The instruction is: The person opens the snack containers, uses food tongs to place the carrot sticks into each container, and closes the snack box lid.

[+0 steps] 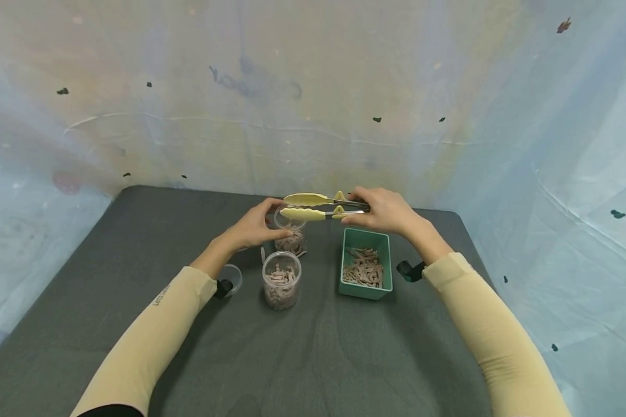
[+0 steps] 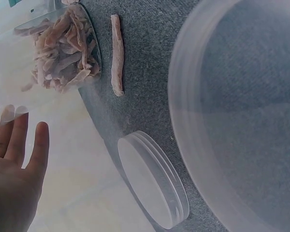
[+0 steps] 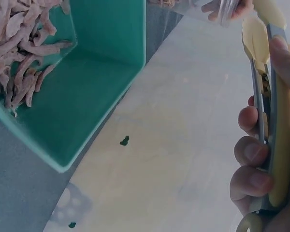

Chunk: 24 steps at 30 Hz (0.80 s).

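My left hand (image 1: pixel 251 227) holds the farther clear plastic jar (image 1: pixel 289 242) near its top, thumb on the near side and fingers beyond. Pale brown dried strips fill the lower part of this jar. In my right hand (image 1: pixel 388 211) I grip tongs with yellow scalloped tips (image 1: pixel 304 214), their two arms spread apart over the jar's mouth. No strip shows between the tips. A green rectangular box (image 1: pixel 366 291) with more strips (image 1: pixel 364 267) stands below my right hand.
A second clear jar (image 1: pixel 281 296) of strips stands nearer me. One loose strip (image 2: pixel 117 55) and a clear round lid (image 2: pixel 152 179) lie on the dark tabletop (image 1: pixel 313 359) left of the jars. Another lid (image 1: pixel 233 277) sits under my left wrist. Plastic sheeting (image 1: pixel 323 156) hangs behind.
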Motion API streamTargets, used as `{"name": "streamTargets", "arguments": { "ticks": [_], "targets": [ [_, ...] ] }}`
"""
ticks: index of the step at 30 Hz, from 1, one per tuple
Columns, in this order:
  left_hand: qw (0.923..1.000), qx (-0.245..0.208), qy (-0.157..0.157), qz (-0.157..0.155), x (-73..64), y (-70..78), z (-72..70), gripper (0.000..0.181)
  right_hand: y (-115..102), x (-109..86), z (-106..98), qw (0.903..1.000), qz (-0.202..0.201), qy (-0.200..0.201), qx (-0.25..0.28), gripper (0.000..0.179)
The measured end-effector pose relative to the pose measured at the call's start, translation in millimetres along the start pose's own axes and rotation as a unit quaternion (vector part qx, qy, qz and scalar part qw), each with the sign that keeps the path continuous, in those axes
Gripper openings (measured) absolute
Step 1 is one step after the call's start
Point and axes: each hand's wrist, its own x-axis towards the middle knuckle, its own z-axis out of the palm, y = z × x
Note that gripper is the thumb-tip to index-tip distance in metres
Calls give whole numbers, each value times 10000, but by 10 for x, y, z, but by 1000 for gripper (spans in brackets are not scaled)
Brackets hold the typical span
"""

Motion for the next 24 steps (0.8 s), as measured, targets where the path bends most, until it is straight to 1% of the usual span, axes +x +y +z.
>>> {"name": "streamTargets", "arguments": {
  "ticks": [3,6,11,15,18,21,24],
  "targets": [
    [10000,12,2,32,0,-2,3,83,51,-118,-44,9999,-34,98,126,55],
    [10000,76,6,0,-4,-11,-2,81,113,-285,-96,9996,-47,188,203,53],
    [10000,77,51,-19,-15,-31,-26,79,225,-591,-183,9999,52,125,-57,51],
    [10000,29,51,-25,-28,-50,-39,78,322,-810,-243,9994,176,-116,-286,49],
    [10000,16,21,-7,-35,-60,-50,79,390,-932,-295,9982,231,-353,-428,48],
    [10000,-3,28,9,-41,-66,-65,78,433,-999,-348,9959,208,-634,-604,49],
    [10000,-16,33,16,-46,-70,-76,77,444,-1015,-396,9915,172,-982,-836,55]
  ]
}}
